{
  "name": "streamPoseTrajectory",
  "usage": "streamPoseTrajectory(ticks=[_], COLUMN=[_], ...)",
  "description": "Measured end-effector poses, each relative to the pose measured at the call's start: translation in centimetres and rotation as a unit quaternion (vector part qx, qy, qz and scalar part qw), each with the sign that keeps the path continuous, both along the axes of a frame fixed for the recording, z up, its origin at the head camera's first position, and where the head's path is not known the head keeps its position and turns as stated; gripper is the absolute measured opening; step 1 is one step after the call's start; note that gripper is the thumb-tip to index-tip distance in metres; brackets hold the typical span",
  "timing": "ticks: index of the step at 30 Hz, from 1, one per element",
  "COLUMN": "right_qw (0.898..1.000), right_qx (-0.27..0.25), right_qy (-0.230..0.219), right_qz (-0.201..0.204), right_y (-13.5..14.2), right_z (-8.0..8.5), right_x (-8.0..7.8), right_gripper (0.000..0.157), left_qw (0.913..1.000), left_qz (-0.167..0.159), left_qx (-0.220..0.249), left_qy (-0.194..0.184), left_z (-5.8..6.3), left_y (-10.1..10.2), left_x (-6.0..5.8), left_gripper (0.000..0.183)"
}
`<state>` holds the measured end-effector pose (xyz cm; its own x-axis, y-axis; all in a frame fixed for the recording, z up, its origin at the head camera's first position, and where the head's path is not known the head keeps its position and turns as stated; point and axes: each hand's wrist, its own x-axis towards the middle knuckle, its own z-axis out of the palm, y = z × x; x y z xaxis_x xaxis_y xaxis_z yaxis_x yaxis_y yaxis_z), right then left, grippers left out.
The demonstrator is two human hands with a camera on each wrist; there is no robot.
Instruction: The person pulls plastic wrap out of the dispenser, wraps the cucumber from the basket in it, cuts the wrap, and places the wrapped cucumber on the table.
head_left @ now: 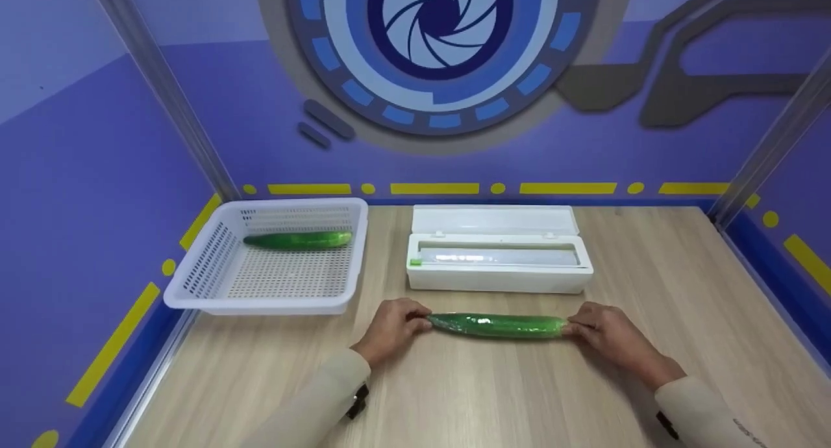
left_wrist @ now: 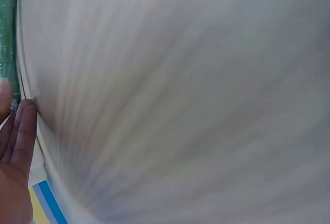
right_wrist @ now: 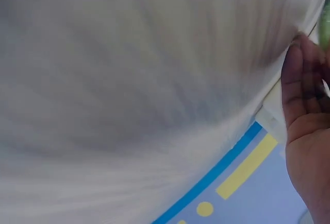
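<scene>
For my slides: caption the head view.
Left hand and right hand hold a wrapped cucumber at both ends near an open cling-film dispenser.

Fingers (head_left: 415,309) hide the 2 ends of the wrapped cucumber (head_left: 500,326); 2 wrist views crop it and blur the table (head_left: 493,389). The head view's near edge cuts off the left sleeve (head_left: 318,396) and right sleeve (head_left: 701,406), its lettering (head_left: 748,430) too small to read.

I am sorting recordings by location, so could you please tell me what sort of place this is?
Probably a purpose-built booth, perhaps for demonstrations or recording: printed purple panels with metal corner posts stand on three sides of a wood-patterned table.
</scene>
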<state>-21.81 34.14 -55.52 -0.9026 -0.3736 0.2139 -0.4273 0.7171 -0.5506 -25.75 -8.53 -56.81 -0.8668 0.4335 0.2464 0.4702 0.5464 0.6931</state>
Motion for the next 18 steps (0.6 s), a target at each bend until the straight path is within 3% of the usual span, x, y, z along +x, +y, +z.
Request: streamPoseTrajectory(ticks=[4, 18], right_qw=[0.999, 0.999], right_qx=[-0.002, 0.010], right_qy=[0.035, 0.003], right_qz=[-0.002, -0.044], right_y=[-0.51, -0.84], right_z=[0.14, 0.54], right_x=[0.10, 0.42], right_gripper=[0.022, 0.022], left_qw=[0.9995, 0.9965], left_qz=[-0.015, -0.022], left_qx=[-0.021, -0.059], left_qy=[0.018, 0.055], left_z=[0.05, 0.49], left_y=[-0.01, 0.27], left_x=[-0.05, -0.26], left_gripper=[0.006, 0.007])
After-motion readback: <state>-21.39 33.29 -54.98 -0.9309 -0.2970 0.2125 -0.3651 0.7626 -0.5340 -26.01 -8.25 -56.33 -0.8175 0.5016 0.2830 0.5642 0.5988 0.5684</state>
